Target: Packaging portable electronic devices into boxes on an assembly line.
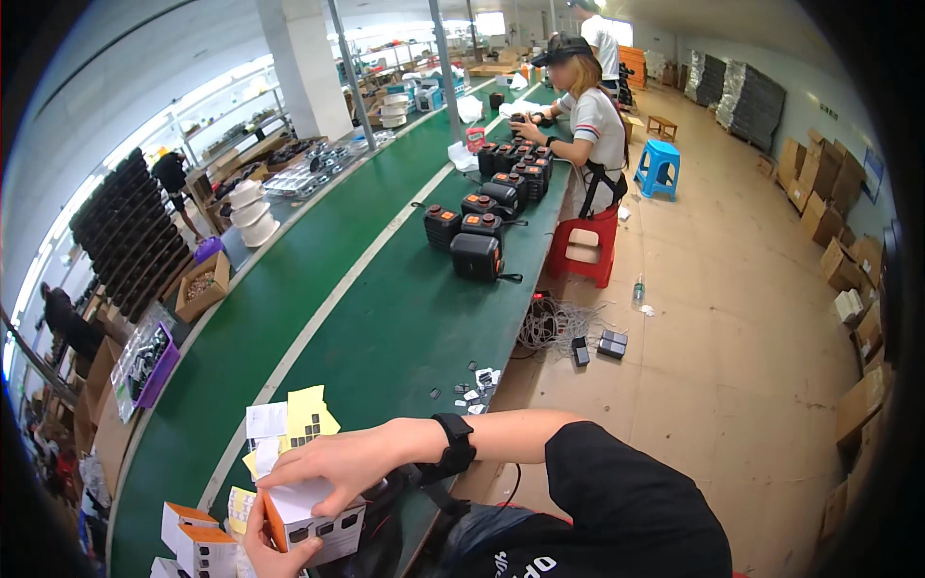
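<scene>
A small white and orange carton [332, 539] with dark product pictures on its side is between my hands near the lower edge. My right hand [337, 467], with a black band at the wrist, lies over its top, fingers along the far edge and thumb on the white face. My left hand [275, 551] grips its lower left corner, thumb on the printed side. More orange and white cartons [207, 549] stand just left of my left hand. Beyond my right hand lie yellow sticker sheets [308, 412] and white papers [267, 421].
Small black and white pieces [472, 390] lie near the green bench's [337, 337] right edge. Farther along stand several black box-shaped devices [477, 255]. A co-worker [593, 125] handles similar ones beside a red stool [584, 246]. Left are a purple bin [154, 371] and a parts carton [202, 287].
</scene>
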Tool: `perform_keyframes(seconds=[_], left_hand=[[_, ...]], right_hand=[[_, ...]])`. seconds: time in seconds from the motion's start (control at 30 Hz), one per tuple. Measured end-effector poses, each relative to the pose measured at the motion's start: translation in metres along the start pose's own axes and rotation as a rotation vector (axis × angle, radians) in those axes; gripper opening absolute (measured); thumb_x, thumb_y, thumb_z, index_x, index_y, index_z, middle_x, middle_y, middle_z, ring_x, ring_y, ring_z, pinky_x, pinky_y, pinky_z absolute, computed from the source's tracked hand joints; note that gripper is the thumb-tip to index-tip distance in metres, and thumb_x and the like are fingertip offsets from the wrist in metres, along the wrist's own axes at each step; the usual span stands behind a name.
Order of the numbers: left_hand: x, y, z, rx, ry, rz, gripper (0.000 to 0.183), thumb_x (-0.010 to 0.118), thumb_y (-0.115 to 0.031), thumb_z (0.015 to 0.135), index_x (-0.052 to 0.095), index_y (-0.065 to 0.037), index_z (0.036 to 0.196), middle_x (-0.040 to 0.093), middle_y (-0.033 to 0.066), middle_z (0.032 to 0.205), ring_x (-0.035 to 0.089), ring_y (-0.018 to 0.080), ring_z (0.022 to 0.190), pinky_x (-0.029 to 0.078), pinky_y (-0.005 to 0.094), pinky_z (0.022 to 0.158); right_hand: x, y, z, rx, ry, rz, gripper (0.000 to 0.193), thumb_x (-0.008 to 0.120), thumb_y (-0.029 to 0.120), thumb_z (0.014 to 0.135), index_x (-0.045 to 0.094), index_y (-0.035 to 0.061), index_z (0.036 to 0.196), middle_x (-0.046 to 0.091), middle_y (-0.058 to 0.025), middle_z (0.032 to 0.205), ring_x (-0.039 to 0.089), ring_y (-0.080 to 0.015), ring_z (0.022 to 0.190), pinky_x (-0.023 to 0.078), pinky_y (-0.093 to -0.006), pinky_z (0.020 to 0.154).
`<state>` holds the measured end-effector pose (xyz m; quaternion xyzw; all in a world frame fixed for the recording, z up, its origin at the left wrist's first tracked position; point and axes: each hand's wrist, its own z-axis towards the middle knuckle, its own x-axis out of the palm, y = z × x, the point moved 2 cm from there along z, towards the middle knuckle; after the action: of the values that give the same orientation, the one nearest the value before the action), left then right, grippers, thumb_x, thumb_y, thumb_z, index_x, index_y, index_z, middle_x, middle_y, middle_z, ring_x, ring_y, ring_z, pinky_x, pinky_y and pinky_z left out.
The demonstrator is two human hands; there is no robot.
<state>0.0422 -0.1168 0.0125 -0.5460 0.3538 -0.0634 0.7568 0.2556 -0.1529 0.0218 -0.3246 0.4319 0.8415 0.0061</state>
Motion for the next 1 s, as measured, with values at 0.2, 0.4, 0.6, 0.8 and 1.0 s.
perform_keyframes(seconds=[0.2, 0.4, 0.6, 0.8, 1.0], left_hand=[[-0.003, 0.007, 0.005, -0.168, 0.042, -0.237, 0.088, 0.073, -0.007, 0.052, 0.034, 0.007, 0.130, 0.051, 0.0144, 0.117, 0.052, 0.0213, 0.106, 0.040, 0.0314, 0.092], [-0.002, 0.014, 0.015, -0.136, 0.035, -0.189, 0.087, 0.074, -0.010, 0.052, 0.038, 0.009, 0.128, 0.054, 0.0135, 0.115, 0.054, 0.0192, 0.103, 0.041, 0.0292, 0.090], [-0.011, 0.010, 0.014, -0.100, 0.077, -0.246, 0.082, 0.076, -0.009, 0.056, 0.040, 0.008, 0.127, 0.054, 0.0114, 0.114, 0.055, 0.0187, 0.102, 0.042, 0.0295, 0.090], [-0.004, 0.017, 0.025, -0.088, -0.010, -0.297, 0.076, 0.078, -0.005, 0.060, 0.042, 0.008, 0.126, 0.056, 0.0114, 0.109, 0.056, 0.0158, 0.096, 0.045, 0.0273, 0.084], [-0.007, 0.004, 0.030, -0.086, -0.083, -0.255, 0.072, 0.078, -0.006, 0.060, 0.045, 0.007, 0.123, 0.057, 0.0113, 0.109, 0.056, 0.0152, 0.097, 0.045, 0.0268, 0.085]], right_hand=[[0.000, 0.000, 0.008, 0.058, 0.115, -0.016, 0.067, 0.059, 0.016, 0.073, 0.034, 0.0038, 0.135, 0.045, -0.0189, 0.120, 0.050, -0.0340, 0.106, 0.042, -0.0367, 0.088], [0.013, -0.002, 0.009, 0.124, 0.124, -0.105, 0.066, 0.054, 0.010, 0.074, 0.030, 0.0029, 0.135, 0.042, -0.0219, 0.123, 0.051, -0.0362, 0.105, 0.044, -0.0388, 0.085], [0.002, -0.012, 0.020, 0.343, -0.245, 0.074, 0.041, 0.043, 0.002, 0.078, 0.042, 0.0067, 0.119, 0.057, -0.0229, 0.102, 0.057, -0.0372, 0.094, 0.046, -0.0389, 0.079], [-0.025, -0.024, -0.009, -0.238, -0.981, -0.503, 0.035, 0.040, -0.015, 0.068, 0.056, -0.0024, 0.096, 0.059, -0.0136, 0.088, 0.060, -0.0266, 0.080, 0.049, -0.0338, 0.067], [0.031, 0.003, -0.002, -0.338, -0.582, -0.245, 0.036, 0.044, -0.012, 0.068, 0.058, -0.0020, 0.099, 0.062, -0.0136, 0.092, 0.061, -0.0280, 0.082, 0.050, -0.0350, 0.075]])
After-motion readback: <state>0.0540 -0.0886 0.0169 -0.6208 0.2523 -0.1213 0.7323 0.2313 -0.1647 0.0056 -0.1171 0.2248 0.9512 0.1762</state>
